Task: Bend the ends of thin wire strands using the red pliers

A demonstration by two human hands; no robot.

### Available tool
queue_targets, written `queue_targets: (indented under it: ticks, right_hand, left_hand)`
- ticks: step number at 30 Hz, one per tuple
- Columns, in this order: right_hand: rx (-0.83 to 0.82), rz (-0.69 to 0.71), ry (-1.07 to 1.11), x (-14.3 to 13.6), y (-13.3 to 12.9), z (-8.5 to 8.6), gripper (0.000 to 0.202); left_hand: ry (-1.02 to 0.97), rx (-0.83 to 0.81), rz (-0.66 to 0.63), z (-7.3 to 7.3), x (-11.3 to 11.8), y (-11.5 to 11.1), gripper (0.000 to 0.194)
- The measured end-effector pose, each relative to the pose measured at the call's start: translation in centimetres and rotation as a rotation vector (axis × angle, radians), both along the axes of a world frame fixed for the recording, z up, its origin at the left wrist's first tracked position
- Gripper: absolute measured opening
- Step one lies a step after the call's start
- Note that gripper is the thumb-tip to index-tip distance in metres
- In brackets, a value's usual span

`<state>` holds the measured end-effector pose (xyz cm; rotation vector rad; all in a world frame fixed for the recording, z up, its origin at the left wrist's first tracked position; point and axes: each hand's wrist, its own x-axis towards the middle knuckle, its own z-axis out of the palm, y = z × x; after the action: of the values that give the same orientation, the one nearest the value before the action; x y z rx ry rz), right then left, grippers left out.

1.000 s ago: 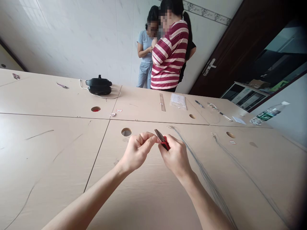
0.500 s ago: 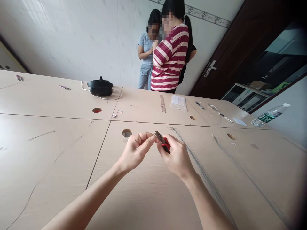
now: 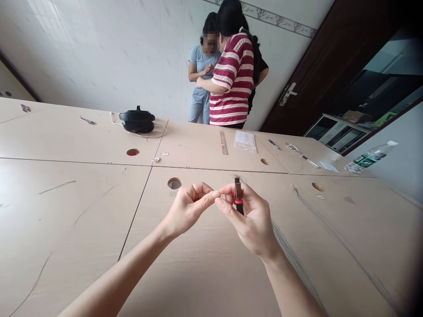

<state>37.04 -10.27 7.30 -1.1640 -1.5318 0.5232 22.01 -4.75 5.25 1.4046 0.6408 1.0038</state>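
My left hand (image 3: 188, 210) is closed in a pinch at its thumb and index fingertips. Whatever sits between those tips is too small to make out. Beside it, my right hand (image 3: 256, 222) is wrapped round small pliers (image 3: 238, 191) with red-and-black handles, their jaws pointing up and away from me. The right thumb and index finger reach past the pliers and meet the left fingertips. Behind and under the right hand lies a bundle of thin grey wires (image 3: 294, 253), partly hidden by the hand and forearm.
Another wire bundle (image 3: 333, 229) lies further right on the table (image 3: 198, 281). Toward the back are a black device (image 3: 137, 121) with a white cable, a ruler (image 3: 224, 142), a plastic bag (image 3: 245, 141), a pen (image 3: 274, 144) and a water bottle (image 3: 370, 157). People (image 3: 231, 83) stand beyond.
The pliers have turned from pointing at the left fingertips to upright in my right hand. My right thumb and index finger have come to the left fingertips. The person in stripes has lowered an arm.
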Motion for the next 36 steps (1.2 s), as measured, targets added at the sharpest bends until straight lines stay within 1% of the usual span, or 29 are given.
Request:
queue_targets:
  ticks: [7,14,19,36]
  right_hand:
    - [-0.026,0.022,0.008,0.31,0.24,-0.25,0.008]
    - [-0.033,0.028,0.028,0.33,0.24,-0.10,0.010]
    - [-0.055,0.047,0.037,0.44,0.31,-0.10,0.011]
    - [-0.073,0.082,0.070,0.63,0.44,-0.16,0.013]
  left_hand:
    - [-0.021,-0.020,-0.023,0.33,0.09,-0.11,0.042]
    - [0.006,-0.048,-0.054,0.08,-0.09,0.06,0.043]
    - [0.031,-0.066,-0.075,0.29,-0.22,0.04,0.045]
    - [0.008,-0.102,-0.112,0.08,-0.22,0.13,0.046]
